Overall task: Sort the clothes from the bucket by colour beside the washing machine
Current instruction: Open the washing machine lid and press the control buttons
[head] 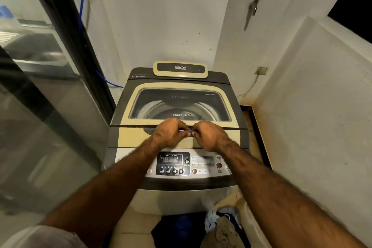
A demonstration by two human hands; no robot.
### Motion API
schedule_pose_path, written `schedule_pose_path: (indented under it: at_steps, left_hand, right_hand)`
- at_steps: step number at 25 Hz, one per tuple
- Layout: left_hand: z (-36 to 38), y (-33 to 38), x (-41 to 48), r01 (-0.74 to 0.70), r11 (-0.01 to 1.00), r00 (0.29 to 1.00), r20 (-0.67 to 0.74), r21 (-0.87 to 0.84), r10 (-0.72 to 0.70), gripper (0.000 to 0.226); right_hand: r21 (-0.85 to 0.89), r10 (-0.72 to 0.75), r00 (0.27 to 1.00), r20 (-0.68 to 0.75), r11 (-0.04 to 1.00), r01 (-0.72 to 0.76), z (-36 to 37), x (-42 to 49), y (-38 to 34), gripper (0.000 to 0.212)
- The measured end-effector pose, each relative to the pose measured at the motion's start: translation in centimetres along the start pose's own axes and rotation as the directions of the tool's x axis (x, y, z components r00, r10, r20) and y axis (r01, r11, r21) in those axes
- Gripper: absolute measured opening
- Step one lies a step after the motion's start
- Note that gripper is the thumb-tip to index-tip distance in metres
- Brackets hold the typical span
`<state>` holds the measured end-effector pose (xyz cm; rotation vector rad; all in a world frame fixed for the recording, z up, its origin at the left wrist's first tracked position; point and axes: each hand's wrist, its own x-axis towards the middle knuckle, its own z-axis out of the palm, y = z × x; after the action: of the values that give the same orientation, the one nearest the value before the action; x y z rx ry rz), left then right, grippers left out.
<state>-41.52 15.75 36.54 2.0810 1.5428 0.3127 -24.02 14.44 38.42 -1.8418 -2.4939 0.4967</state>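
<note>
A top-loading washing machine stands against the white wall, its cream lid down. Both my hands are curled on the lid's handle recess at the lid's front edge: my left hand on the left part, my right hand on the right part, fingers hooked under the edge. On the floor before the machine lies a dark blue garment. Right of it, a heap of clothes in light blue, navy and khaki sits in a pale bucket, partly cut off by the frame's bottom edge.
A glass sliding door with a black frame runs along the left. A blue hose hangs down the wall behind the machine. A low white parapet wall closes the right side, leaving a narrow floor strip beside the machine.
</note>
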Motion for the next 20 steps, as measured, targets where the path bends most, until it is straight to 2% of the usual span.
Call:
schedule_pose_path:
  at_steps: [5,7,10,12,15,17,20]
  left_hand:
    - [0.2,-1.0,1.6,0.004,0.999,0.999,0.038,-0.051,-0.002,0.030]
    - [0.3,-1.5,2.1,-0.008,0.998,0.998,0.060,-0.054,0.011,0.027]
    - [0.2,-2.1,2.6,-0.070,0.996,0.994,0.078,-0.054,0.074,0.022]
    - [0.2,-2.6,2.8,-0.136,0.989,0.987,0.078,-0.051,0.140,0.024]
    - [0.2,-3.3,3.0,-0.190,0.981,0.976,0.101,-0.046,0.194,0.029]
    - [0.3,-3.5,3.0,-0.194,0.980,0.974,0.114,-0.048,0.198,0.028]
    - [0.4,-3.3,2.8,-0.172,0.983,0.983,0.061,-0.059,0.175,0.027]
  right_hand:
    - [0.064,-0.017,0.996,-0.089,0.998,0.023,1.7,0.5,0.8,0.021]
    - [0.081,-0.005,0.985,-0.173,0.997,0.019,3.0,0.5,1.2,0.024]
    - [0.110,0.076,0.921,-0.382,0.993,-0.036,5.2,-1.1,2.3,0.034]
    - [0.202,0.212,0.864,-0.458,0.971,-0.131,7.4,-4.0,3.7,0.044]
    - [0.332,0.419,0.793,-0.443,0.898,-0.289,10.7,-9.6,6.0,0.054]
    - [0.369,0.446,0.790,-0.420,0.880,-0.300,11.7,-11.7,7.1,0.059]
    - [0.455,0.443,0.789,-0.426,0.858,-0.236,11.5,-12.0,7.8,0.061]
